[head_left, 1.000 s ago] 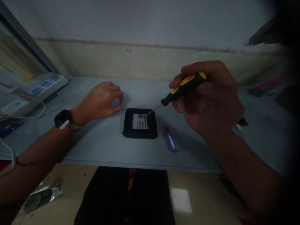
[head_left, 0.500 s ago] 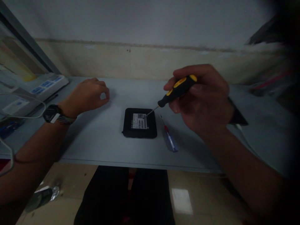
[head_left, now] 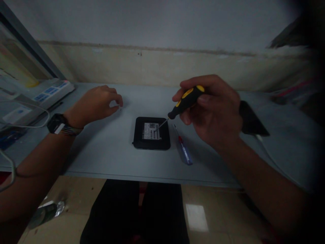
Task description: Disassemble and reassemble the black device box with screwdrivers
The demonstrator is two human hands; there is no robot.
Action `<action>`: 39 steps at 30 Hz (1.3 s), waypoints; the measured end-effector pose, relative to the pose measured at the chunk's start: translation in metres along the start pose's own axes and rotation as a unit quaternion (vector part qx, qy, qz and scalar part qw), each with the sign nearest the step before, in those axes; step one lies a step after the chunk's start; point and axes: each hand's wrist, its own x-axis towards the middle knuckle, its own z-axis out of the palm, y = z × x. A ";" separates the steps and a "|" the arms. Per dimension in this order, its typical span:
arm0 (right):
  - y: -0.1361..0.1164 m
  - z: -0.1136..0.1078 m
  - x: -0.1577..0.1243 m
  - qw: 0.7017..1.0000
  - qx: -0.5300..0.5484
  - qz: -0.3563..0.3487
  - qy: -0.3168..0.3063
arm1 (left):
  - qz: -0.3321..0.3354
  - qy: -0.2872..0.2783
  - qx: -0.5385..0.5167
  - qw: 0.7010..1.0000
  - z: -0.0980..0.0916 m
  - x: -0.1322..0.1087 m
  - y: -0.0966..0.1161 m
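Observation:
My right hand (head_left: pixel 213 108) grips a black-and-yellow screwdriver (head_left: pixel 186 101) by its handle, tilted down to the left. Its thin shaft ends over the white label (head_left: pixel 151 131) of a flat black box (head_left: pixel 138 137) lying on the table; whether the tip touches cannot be made out. To the right of the box lies a second screwdriver (head_left: pixel 185 151) with a clear bluish handle and red collar. My left hand (head_left: pixel 98 103), a watch on its wrist, is left of the box, thumb and forefinger drawn together in a pinch; a tiny pale speck shows at the fingertips, too small to name.
A white power strip (head_left: pixel 50 93) and loose cables lie at the left of the table (head_left: pixel 106 156). Behind my right hand is a dark flat device (head_left: pixel 254 120) with a white cable. The wall (head_left: pixel 162 67) rises at the back. A bottle (head_left: pixel 47 213) lies on the floor.
My right hand and its screwdriver have shifted slightly left and down, with the tip lower on the label. My left hand has edged right. The box and second screwdriver have stayed put.

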 end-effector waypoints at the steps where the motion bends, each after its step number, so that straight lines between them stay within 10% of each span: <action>1: 0.000 0.000 0.000 1.000 0.004 0.003 -0.002 | -0.001 -0.011 0.001 1.000 0.002 0.001 -0.001; 39: 0.002 0.003 -0.005 0.999 0.000 0.032 -0.016 | -0.048 -0.026 0.068 0.996 0.014 0.003 -0.008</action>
